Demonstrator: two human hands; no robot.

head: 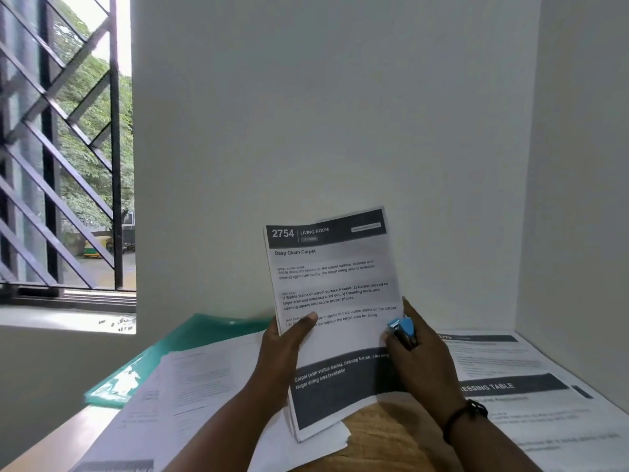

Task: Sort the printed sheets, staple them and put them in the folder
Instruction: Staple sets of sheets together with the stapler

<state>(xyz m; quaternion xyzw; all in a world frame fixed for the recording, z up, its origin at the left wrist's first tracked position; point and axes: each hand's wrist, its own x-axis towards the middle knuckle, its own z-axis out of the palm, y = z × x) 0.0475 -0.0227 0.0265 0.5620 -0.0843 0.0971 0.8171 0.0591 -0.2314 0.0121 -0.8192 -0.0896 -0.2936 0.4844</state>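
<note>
— Where did the single view look from?
— From the person's head, facing forward and slightly down toward a white wall (323,114), with the wooden desk (384,427) only along the bottom of the frame.
— How near was it?
— Close. The left hand (286,345) and right hand (418,356) sat low and central, forearms running off the bottom edge, and the printed sheet (333,291) they raised filled the middle.
— And the edges?
— The wide lens took in a barred window (64,148) at far left and a side wall (578,165) at right.
</note>
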